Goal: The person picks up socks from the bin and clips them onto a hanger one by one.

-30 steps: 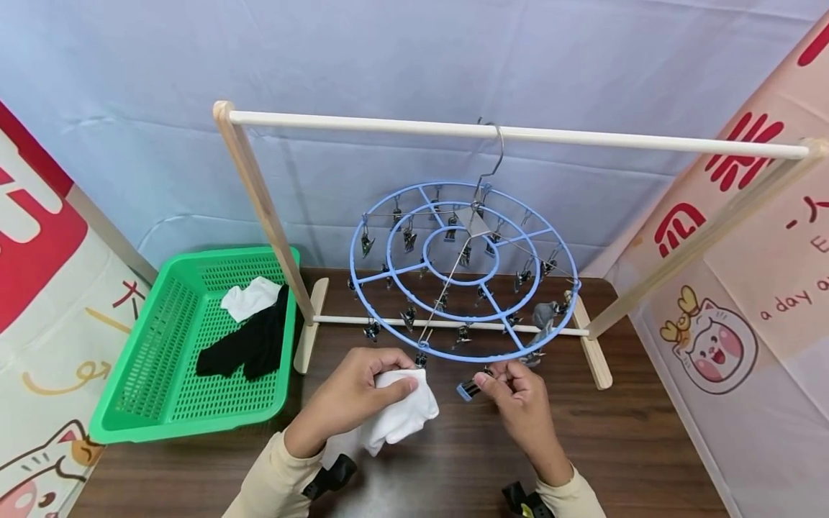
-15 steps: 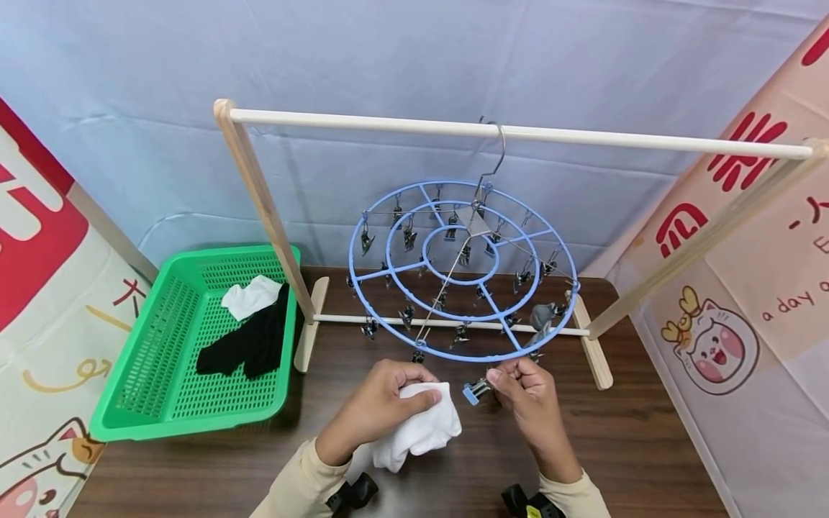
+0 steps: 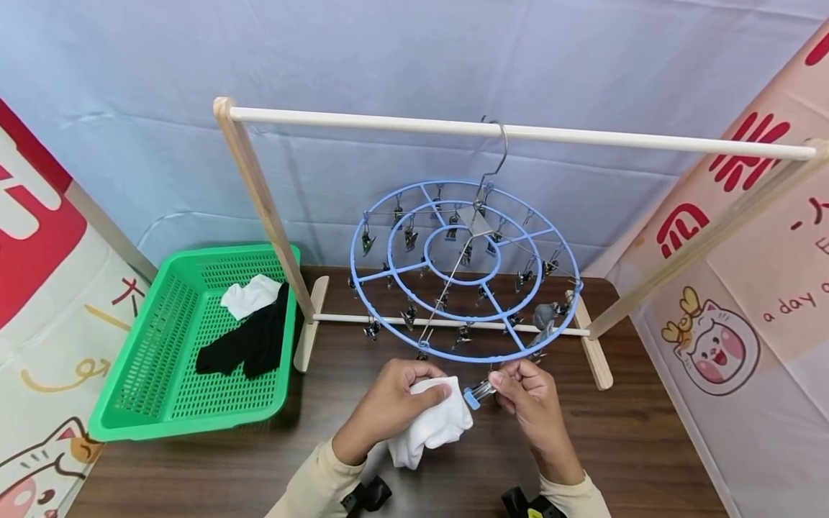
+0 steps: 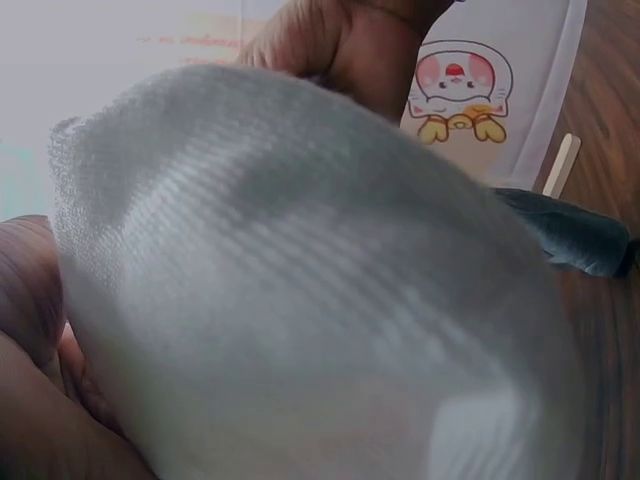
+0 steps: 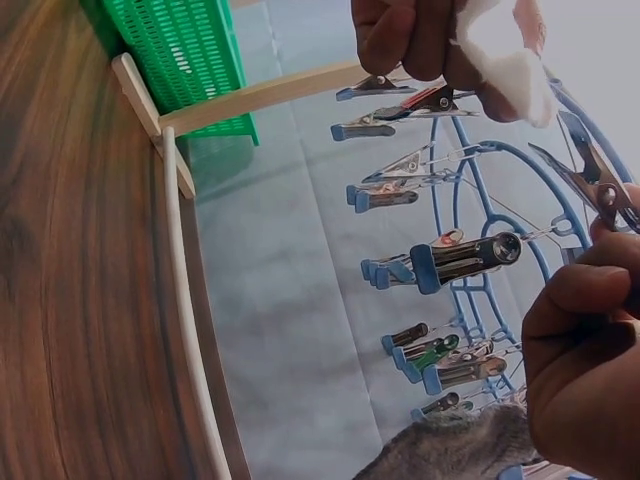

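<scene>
My left hand (image 3: 398, 406) pinches a bunched white ribbed sock (image 3: 437, 426) between thumb and fingers, just below the front of a round blue clip hanger (image 3: 474, 221). The sock fills much of the left wrist view. To its right, my right hand (image 3: 532, 403) pinches one of the hanger's metal clips (image 3: 479, 394) with blue tips. That clip's jaws are spread in the right wrist view, and the sock's edge is close to its tips, apparently apart. A grey sock (image 3: 544, 316) hangs from the hanger's right side.
A wooden rack with a white top bar (image 3: 363, 122) carries the hanger by its hook. Left of it, a green basket (image 3: 139, 360) holds a white garment (image 3: 251, 296) and a black one (image 3: 249, 345). Several other clips dangle from the rings.
My left hand has moved right with the white sock, bringing it close to the clip. My right hand has moved slightly right, and the clip in it has turned.
</scene>
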`<state>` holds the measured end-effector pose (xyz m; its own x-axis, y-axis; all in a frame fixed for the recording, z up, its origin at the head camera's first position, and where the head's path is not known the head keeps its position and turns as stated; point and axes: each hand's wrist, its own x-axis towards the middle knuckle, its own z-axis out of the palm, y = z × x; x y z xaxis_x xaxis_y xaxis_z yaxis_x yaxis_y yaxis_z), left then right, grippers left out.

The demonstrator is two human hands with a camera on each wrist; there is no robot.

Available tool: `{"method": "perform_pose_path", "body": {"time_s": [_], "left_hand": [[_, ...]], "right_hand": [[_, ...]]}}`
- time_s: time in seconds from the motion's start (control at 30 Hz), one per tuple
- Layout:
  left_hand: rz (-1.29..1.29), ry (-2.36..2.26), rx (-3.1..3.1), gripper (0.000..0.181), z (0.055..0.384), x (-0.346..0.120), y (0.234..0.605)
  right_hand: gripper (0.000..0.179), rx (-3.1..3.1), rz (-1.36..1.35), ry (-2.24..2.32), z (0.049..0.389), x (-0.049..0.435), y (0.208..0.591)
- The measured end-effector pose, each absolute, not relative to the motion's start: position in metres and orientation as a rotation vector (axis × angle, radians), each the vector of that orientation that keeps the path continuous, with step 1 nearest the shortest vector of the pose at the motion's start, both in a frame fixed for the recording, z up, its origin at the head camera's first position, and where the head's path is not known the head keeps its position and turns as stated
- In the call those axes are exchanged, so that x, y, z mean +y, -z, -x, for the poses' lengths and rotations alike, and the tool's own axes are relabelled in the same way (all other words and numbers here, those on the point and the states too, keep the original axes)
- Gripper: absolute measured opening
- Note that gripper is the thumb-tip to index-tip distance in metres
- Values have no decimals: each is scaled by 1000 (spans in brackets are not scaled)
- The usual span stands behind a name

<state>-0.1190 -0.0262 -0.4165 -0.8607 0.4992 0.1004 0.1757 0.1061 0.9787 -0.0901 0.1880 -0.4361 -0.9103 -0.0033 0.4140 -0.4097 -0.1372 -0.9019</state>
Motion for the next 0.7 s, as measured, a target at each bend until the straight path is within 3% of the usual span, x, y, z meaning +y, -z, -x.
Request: {"method": "perform_pose_path", "body": {"time_s": [0.7], "left_hand": [[-670,-1854,2086,9,120,-18,421]], "right_hand": [[28,-1862,-459,-2149,89,184,437]]}}
